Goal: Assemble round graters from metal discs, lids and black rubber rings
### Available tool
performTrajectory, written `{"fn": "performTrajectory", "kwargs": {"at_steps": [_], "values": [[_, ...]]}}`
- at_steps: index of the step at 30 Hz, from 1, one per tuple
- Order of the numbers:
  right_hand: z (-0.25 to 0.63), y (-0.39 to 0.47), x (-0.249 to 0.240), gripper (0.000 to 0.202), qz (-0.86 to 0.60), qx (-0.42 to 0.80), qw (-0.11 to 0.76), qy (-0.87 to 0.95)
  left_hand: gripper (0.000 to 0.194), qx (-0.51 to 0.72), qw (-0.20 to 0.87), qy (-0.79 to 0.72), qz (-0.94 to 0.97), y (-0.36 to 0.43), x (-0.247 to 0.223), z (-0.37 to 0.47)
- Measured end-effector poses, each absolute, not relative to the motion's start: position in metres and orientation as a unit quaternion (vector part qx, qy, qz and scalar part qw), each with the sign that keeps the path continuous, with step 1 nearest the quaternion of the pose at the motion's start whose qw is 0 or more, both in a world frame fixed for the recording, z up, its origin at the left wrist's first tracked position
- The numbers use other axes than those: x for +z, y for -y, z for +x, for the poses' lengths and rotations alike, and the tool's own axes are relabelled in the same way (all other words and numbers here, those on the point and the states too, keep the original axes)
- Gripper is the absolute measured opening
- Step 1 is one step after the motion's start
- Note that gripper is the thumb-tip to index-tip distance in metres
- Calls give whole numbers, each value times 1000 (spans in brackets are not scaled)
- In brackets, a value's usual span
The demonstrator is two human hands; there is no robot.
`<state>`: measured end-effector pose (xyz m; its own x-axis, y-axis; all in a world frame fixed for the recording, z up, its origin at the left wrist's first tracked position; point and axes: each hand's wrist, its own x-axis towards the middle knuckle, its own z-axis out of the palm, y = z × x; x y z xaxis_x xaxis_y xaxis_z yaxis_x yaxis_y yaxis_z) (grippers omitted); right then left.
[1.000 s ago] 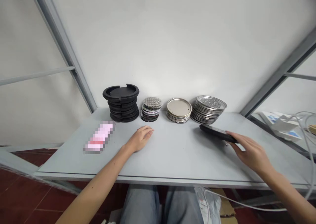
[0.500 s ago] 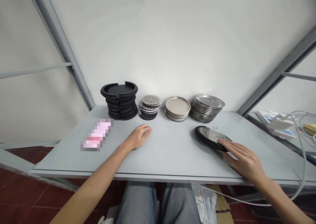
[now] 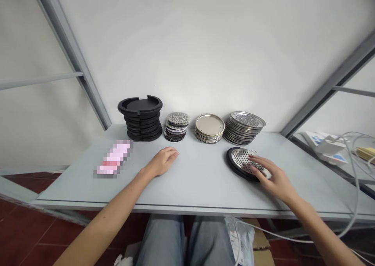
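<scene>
My right hand (image 3: 272, 176) lies with spread fingers over a slotted metal disc (image 3: 243, 159), which sits on a black round holder (image 3: 234, 171) at the right of the table. Its fingertips touch the disc's surface. My left hand (image 3: 164, 160) rests loosely on the table, left of the middle, fingers bent a little and nothing visible in them. Along the back stand a stack of black ring holders (image 3: 143, 119), a stack of small patterned discs (image 3: 177, 126), a stack of shallow metal lids (image 3: 209, 128) and a stack of metal grater discs (image 3: 243, 128).
A blurred pink object (image 3: 114, 157) lies on the table (image 3: 193, 188) at the left. Grey metal frame posts rise at both sides. White cables (image 3: 356, 195) and a white box (image 3: 331, 145) are at the right, and a wall stands behind.
The black holder with the metal disc now lies flatter on the table, a little further left. My right hand has moved left and over the disc. My left hand has hardly moved.
</scene>
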<state>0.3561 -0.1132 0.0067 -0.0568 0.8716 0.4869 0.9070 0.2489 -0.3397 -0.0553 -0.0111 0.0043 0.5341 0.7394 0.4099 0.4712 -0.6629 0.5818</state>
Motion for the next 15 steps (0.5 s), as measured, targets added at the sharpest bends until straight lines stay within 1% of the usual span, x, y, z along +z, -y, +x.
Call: {"fn": "performTrajectory", "kwargs": {"at_steps": [4, 6, 10, 15], "values": [[315, 89, 12, 57, -728, -61, 209, 650, 37, 328, 202, -360, 850, 11, 3, -57], [303, 85, 12, 64, -748, -77, 180, 634, 37, 328, 201, -358, 851, 10, 3, -57], [309, 88, 2, 69, -725, -116, 170, 658, 36, 322, 196, -355, 856, 10, 4, -57], [341, 90, -11, 65, -695, -139, 195, 678, 30, 316, 182, -359, 859, 12, 6, -57]]}}
